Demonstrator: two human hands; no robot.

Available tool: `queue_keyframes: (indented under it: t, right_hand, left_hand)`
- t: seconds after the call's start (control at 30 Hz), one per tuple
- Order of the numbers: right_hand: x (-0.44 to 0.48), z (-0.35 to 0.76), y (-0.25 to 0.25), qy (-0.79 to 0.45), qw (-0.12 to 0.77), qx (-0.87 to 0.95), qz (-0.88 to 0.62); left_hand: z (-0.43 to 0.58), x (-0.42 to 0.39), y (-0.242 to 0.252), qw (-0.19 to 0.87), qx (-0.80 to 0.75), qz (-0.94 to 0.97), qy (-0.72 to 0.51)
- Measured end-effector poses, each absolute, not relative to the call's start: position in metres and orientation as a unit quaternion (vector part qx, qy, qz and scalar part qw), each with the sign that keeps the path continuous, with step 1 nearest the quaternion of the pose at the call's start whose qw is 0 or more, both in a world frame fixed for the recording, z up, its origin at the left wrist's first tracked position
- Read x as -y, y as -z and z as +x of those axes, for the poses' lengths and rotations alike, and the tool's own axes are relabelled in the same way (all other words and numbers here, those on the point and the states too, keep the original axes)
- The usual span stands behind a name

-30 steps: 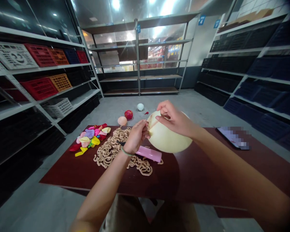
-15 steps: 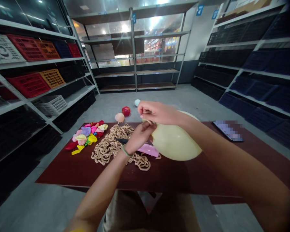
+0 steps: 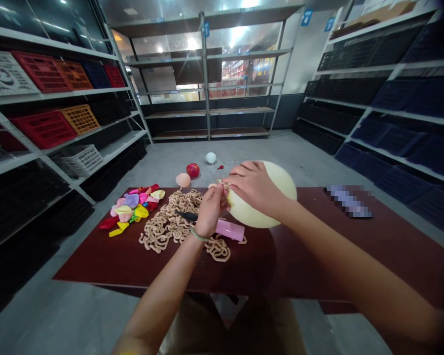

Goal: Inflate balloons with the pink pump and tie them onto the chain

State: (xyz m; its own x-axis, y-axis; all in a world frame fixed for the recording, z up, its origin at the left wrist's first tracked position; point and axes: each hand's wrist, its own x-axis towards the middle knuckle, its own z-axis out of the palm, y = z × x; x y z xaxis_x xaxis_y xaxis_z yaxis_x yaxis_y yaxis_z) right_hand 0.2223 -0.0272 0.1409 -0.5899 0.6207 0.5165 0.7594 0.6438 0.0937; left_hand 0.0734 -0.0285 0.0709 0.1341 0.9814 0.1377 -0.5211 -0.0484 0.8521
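Observation:
Over the table, a large pale yellow inflated balloon (image 3: pixel 281 182) hangs between my hands, its neck pointing left. My left hand (image 3: pixel 210 209), with a thin band at the wrist, pinches at the neck. Laid across the balloon's near side, my right hand (image 3: pixel 253 190) has its fingers bent and its thumb by the neck, gripping there; the fingertips partly hide the neck itself. Below the left hand lies a pink hand pump (image 3: pixel 230 230) with a black nozzle (image 3: pixel 187 215). It rests on a pile of beige curly strands (image 3: pixel 166 222).
Several limp coloured balloons (image 3: pixel 133 204) are heaped on the left of the dark red table (image 3: pixel 107 261). A blurred-out flat object (image 3: pixel 350 201) lies at right. Beyond the far edge are peach (image 3: pixel 183 180), red (image 3: pixel 193 170) and pale blue (image 3: pixel 210 158) balloons. Shelves with crates (image 3: pixel 44 129) surround the table.
The balloon has shifted left and up, turning behind my right hand. My right hand has lowered and spread across it. My left hand has risen slightly, still at the neck.

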Motion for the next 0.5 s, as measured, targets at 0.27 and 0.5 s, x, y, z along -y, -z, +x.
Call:
queue_keyframes:
  t: [0.27, 0.5]
  right_hand:
    - [0.017, 0.222, -0.116, 0.214, 0.226, 0.875, -0.371]
    - [0.021, 0.217, -0.102, 0.282, 0.199, 0.865, -0.365]
  left_hand:
    - [0.058, 0.031, -0.052, 0.667, -0.326, 0.385, -0.549]
    - [0.051, 0.034, -0.040, 0.692, -0.312, 0.394, -0.518]
